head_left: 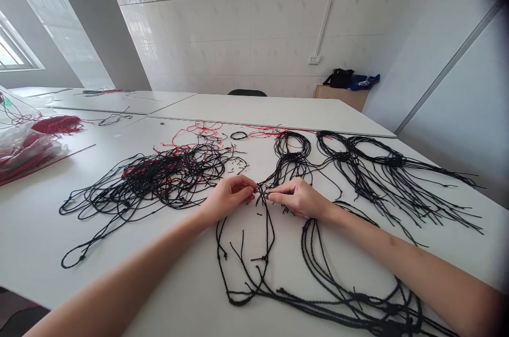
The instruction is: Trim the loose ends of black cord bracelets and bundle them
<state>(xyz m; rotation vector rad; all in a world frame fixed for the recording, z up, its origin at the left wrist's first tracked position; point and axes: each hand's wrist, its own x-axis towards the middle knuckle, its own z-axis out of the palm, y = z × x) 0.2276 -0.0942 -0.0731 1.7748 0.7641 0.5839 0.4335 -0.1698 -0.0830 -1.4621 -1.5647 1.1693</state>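
Observation:
Near the middle of the white table, my left hand (230, 196) pinches a black cord between thumb and fingertips. Close on its right, my right hand (296, 198) pinches cord too, its fingertips a small gap from the left ones. Between them black strands (261, 191) cross, and a black cord loop (238, 302) hangs down from there onto the table. A tangled pile of black cords (159, 175) lies left of my left hand. Behind my right hand sits a coiled black bundle (293, 156) with loose ends.
Two more coiled bundles (336, 155) (393, 159) lie at the right. Long black cords (338, 310) run along the near edge under my right forearm. Red cords (204, 127) and a small black ring (238, 136) lie farther back. A plastic bag (32, 151) with red cord is at the left.

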